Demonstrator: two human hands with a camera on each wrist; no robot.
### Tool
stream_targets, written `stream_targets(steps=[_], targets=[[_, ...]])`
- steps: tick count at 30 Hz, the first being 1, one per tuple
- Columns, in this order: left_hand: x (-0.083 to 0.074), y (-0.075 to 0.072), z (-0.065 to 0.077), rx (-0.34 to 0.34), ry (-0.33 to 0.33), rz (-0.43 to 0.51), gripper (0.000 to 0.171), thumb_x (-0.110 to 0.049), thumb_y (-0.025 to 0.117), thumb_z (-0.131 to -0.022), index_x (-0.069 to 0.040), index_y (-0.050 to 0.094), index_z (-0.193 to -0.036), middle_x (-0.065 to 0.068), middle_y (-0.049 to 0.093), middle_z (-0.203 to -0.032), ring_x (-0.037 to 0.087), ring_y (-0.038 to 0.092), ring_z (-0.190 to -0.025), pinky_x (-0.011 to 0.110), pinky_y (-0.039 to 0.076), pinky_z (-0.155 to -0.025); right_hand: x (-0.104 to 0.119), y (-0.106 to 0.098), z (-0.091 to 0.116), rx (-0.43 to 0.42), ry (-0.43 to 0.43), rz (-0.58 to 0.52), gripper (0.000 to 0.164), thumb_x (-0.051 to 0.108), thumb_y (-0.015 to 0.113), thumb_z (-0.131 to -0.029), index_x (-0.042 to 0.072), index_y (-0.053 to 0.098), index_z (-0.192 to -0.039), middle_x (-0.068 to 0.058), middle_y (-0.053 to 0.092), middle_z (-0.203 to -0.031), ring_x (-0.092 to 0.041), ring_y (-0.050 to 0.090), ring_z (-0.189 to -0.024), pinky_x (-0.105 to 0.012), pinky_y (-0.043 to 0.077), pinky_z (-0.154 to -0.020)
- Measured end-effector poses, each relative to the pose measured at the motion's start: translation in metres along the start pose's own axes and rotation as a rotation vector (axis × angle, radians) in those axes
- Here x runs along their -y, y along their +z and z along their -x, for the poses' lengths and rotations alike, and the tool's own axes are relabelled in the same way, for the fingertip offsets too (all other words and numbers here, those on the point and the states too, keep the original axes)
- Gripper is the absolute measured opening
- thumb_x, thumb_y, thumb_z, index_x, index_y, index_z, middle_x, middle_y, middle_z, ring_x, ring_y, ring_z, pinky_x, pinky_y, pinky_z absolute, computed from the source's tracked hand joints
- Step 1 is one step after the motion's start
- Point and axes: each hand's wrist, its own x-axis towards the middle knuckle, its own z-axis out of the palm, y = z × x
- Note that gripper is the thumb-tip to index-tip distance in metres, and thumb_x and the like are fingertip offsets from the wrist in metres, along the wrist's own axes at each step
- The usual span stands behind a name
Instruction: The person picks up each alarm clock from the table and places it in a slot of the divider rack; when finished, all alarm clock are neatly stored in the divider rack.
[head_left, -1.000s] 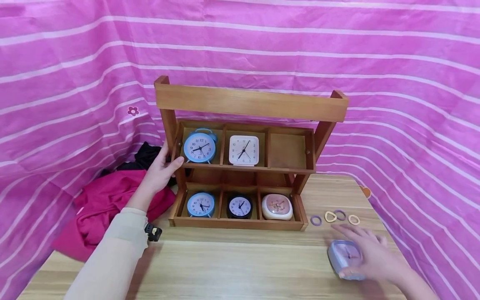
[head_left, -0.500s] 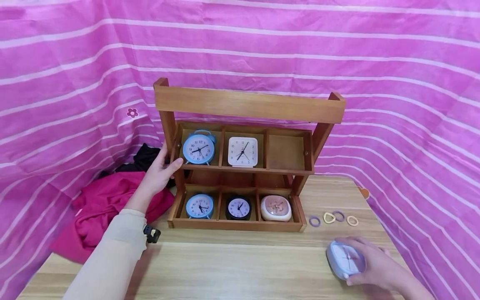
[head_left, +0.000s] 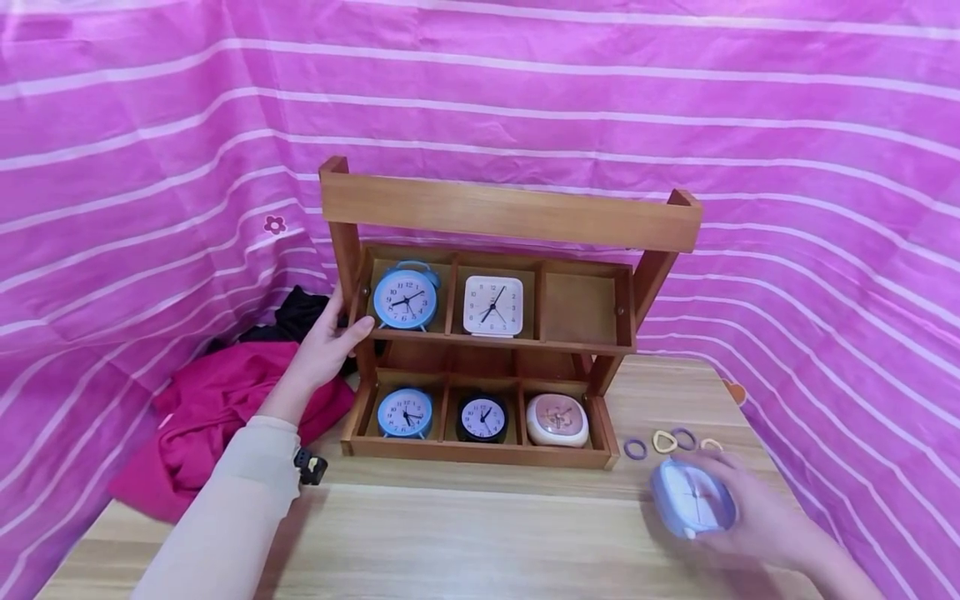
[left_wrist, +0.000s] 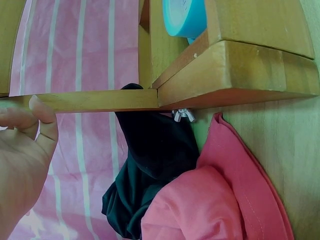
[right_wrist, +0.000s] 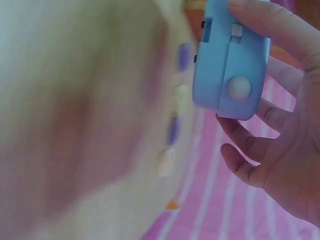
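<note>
My right hand (head_left: 765,512) grips a light-blue alarm clock (head_left: 693,497) by its sides, at the right of the table in the head view. In the right wrist view the clock (right_wrist: 230,65) shows buttons on its blue side and hangs above the table. My left hand (head_left: 322,346) holds the left side post of a two-tier wooden shelf (head_left: 510,208), thumb in front. On the upper tier stand a blue twin-bell-style clock (head_left: 405,298) and a white square clock (head_left: 493,306). The lower tier bears a blue clock (head_left: 405,413), a black clock (head_left: 482,418) and a pink-and-white clock (head_left: 557,419).
Several purple and yellow rings, one a purple ring (head_left: 635,449), lie right of the shelf. Pink cloth (head_left: 225,408) and black cloth (head_left: 296,312) are heaped at the left. A striped pink curtain (head_left: 480,83) surrounds the wooden table (head_left: 465,533).
My right hand has taken hold of the light-blue clock and lifted it slightly, moving it toward the rings. My left hand stays on the shelf post.
</note>
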Motion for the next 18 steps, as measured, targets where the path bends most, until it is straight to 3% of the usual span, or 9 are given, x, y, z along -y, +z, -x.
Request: stream_targets(steps=[7,12,18], targets=[[0.001,0.001,0.001,-0.01,-0.004,-0.01,0.079,-0.024,0.058,-0.109,-0.046,0.01,-0.167,0.017,0.032,-0.162,0.047,0.059,-0.095,0.038,0.053,-0.073,0.034,-0.041,-0.061,-0.066,0.006,-0.017,0.106,0.03,0.107,-0.049,0.014,0.062,-0.143,-0.017,0.059,-0.133,-0.042,0.062,-0.109,-0.068,0.055,-0.078],[0.0,0.001,0.002,-0.005,-0.021,-0.018,0.079,-0.027,0.058,-0.109,-0.049,0.008,-0.166,0.02,0.029,-0.164,0.049,0.06,-0.103,0.043,0.054,-0.077,0.056,-0.059,-0.104,-0.137,-0.021,-0.024,0.108,0.024,0.108,-0.049,0.014,0.061,-0.146,-0.019,0.058,-0.136,-0.044,0.059,-0.115,-0.072,0.052,-0.085],[-0.001,0.001,0.001,-0.006,-0.013,-0.021,0.079,-0.026,0.058,-0.109,-0.048,0.009,-0.166,0.02,0.03,-0.163,0.048,0.06,-0.103,0.042,0.053,-0.076,0.077,-0.07,-0.153,-0.186,-0.028,-0.012,0.105,0.02,0.107,-0.054,0.018,0.059,-0.148,-0.018,0.056,-0.138,-0.04,0.061,-0.113,-0.066,0.053,-0.087]])
